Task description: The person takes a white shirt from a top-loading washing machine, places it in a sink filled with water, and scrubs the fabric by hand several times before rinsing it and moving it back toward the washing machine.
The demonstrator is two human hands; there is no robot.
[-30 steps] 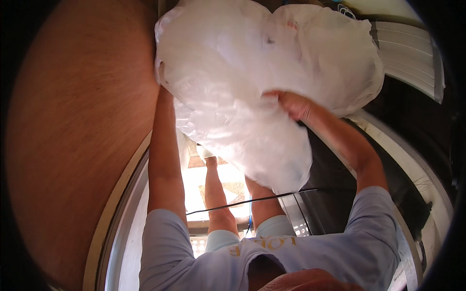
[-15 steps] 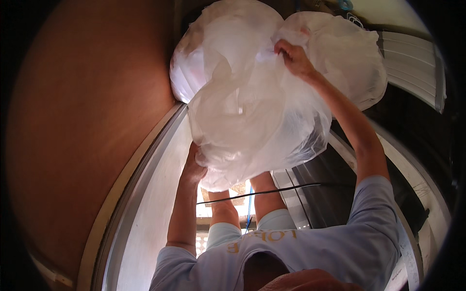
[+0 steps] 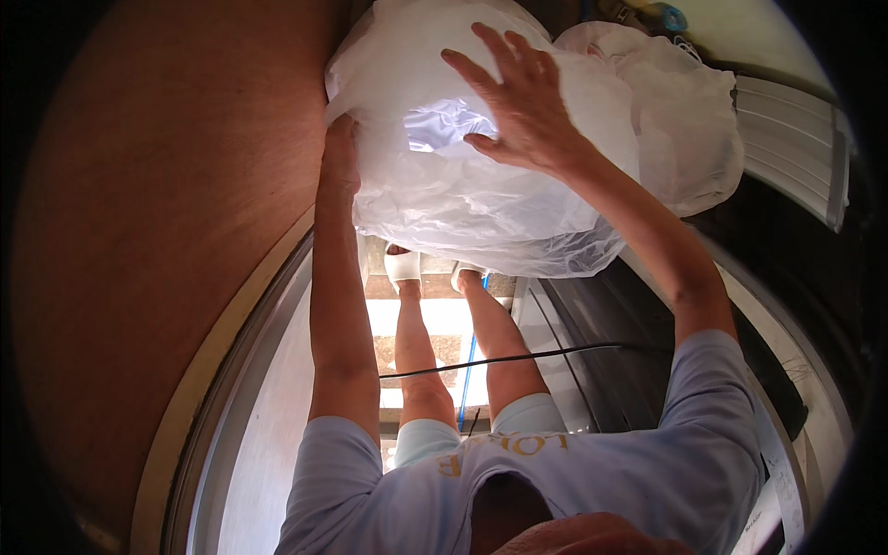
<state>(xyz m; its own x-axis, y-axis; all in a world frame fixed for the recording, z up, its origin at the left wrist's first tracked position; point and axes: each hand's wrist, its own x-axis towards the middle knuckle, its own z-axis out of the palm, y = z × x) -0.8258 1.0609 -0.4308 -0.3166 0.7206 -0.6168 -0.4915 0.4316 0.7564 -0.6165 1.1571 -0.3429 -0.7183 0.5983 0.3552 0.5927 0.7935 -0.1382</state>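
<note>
1. While both arms reach up and forward, a large translucent white plastic bag (image 3: 462, 176), full and crumpled, is pressed between the hands at the top centre of the view, above the person's legs.
2. Right hand (image 3: 523, 102): laid flat on the near face of the bag, fingers (image 3: 481, 57) spread wide and straight, palm against the plastic; pressing, not gripping.
3. Left hand (image 3: 340, 153): set against the bag's left side, between the plastic and the brown wooden panel (image 3: 157, 231); its fingers are mostly hidden behind the bag, so whether they clutch the plastic cannot be told.
4. Second white plastic bag (image 3: 680, 129): same kind, lying just behind and to the right of the first, touching it; neither hand is on it.
5. Wooden panel: broad, reddish brown, filling the left of the view, edged by a pale curved frame (image 3: 213, 370).
6. Below the bag: the person's bare legs and white footwear (image 3: 402, 266) on a sunlit floor; a thin black cable (image 3: 518, 356) crosses in front of the legs.
7. Clothing: light blue short-sleeved shirt (image 3: 601, 481).
8. Upper right: a pale slatted panel (image 3: 795, 148) above a dark surface.
</note>
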